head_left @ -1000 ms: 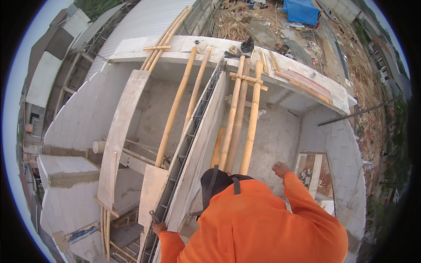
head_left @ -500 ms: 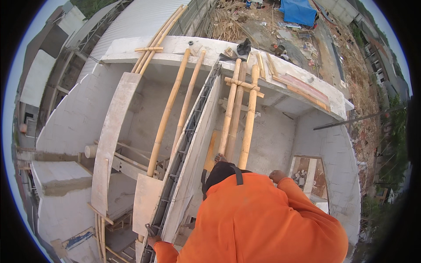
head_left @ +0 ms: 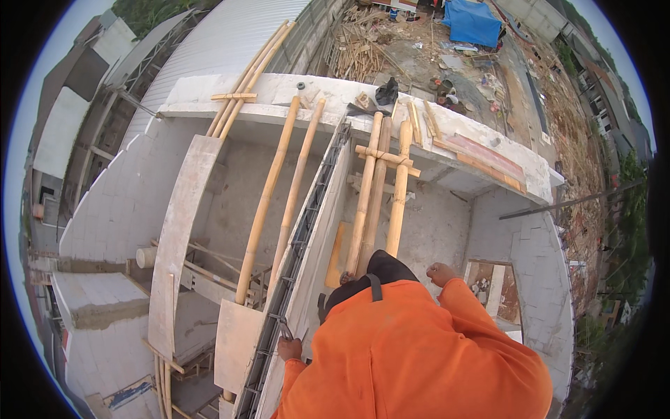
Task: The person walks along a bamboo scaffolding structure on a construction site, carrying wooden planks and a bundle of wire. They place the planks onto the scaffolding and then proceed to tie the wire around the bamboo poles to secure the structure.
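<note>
My left hand is closed round a pair of dark metal pincers. It is just over the right side of a long steel rebar cage set along the top of a wall. My right hand hangs over the right-hand room with its fingers curled in, and nothing shows in it. Bare toes rest at the near end of the bamboo poles in front of me. A black-clad knee covers part of those poles.
Deep open rooms lie on both sides of the cage. Plywood boards and more bamboo poles span the left one. A white concrete ledge crosses the far side, with loose timber and a black bag. Beyond lie rubble and a blue tarp.
My left hand with the pincers has moved forward along the cage. A black-clad knee has come forward over the bamboo, and the whole view has shifted slightly.
</note>
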The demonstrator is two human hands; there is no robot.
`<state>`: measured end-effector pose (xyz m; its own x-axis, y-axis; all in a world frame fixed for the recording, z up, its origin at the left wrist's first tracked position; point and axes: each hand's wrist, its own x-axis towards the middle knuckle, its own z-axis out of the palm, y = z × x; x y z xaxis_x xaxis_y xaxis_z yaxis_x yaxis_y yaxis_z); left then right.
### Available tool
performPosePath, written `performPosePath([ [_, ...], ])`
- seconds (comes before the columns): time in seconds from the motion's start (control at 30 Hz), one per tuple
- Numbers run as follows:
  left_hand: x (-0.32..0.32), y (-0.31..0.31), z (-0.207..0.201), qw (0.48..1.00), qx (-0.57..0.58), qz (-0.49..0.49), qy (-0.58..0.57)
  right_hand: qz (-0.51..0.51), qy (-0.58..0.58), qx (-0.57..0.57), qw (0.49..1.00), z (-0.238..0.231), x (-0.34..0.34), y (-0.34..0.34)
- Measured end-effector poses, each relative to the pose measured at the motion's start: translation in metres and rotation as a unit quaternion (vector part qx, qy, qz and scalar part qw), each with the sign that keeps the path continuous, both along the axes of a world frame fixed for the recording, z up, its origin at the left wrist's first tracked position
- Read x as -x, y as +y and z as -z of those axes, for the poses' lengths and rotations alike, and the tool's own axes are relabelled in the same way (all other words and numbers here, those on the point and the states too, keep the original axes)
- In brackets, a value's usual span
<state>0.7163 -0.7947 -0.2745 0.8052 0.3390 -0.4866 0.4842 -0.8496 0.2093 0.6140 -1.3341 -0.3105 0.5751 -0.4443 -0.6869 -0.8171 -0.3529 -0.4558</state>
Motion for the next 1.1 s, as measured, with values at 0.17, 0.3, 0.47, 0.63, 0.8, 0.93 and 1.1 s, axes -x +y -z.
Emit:
performPosePath([
  [0.17, -0.047, -0.039, 0.035, 0.992, 0.039, 0.084, 0.089, -0.005, 0.025, -0.035, 0.999, 0.035, 0.007, -0.023],
  [0.3, -0.104, -0.084, 0.047, 0.969, 0.076, 0.063, 0.227, -0.106, -0.027, -0.025, 0.994, 0.086, -0.01, -0.082],
  [0.47, -0.142, -0.12, 0.079, 0.958, 0.064, 0.056, 0.274, 0.139, -0.012, -0.062, 0.988, 0.045, -0.1, -0.125],
  [0.63, -0.193, -0.161, 0.105, 0.969, 0.05, 0.155, 0.185, 0.163, -0.021, -0.06, 0.985, 0.063, -0.13, -0.173],
  [0.8, -0.241, -0.215, 0.09, 0.973, 0.036, 0.135, 0.183, 0.168, -0.022, -0.072, 0.983, 0.078, -0.155, -0.197],
  [0.93, -0.271, -0.255, 0.088, 0.974, 0.012, 0.133, 0.18, 0.209, -0.036, -0.063, 0.975, 0.084, -0.162, -0.2],
  [1.1, -0.316, -0.306, 0.111, 0.963, 0.03, 0.121, 0.24, 0.21, -0.007, -0.076, 0.975, 0.117, -0.169, -0.233],
])
